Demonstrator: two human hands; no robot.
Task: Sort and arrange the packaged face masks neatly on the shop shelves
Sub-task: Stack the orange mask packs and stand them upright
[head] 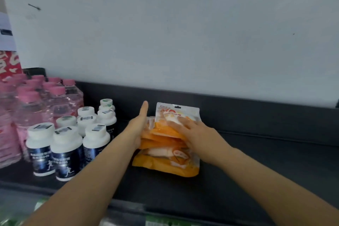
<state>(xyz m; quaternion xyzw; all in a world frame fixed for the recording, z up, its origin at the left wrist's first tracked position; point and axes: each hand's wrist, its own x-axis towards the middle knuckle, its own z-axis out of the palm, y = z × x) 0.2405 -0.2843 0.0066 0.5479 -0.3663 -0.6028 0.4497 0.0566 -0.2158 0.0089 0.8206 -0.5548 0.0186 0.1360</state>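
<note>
I see the left hand (139, 124) flat against the mask packs (165, 163) at 9 o'clock. The right hand (194, 132) lies spread, unclenched, on top.

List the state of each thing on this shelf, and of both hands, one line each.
mask packets: lying in an uneven pile on the shelf.
left hand: flat, fingers straight, against the pile's left side.
right hand: fingers spread, pressing on the pile's top.
white-capped bottles: upright, capped, left of the pile.
pink-capped water bottles: upright, capped, far left.
</note>
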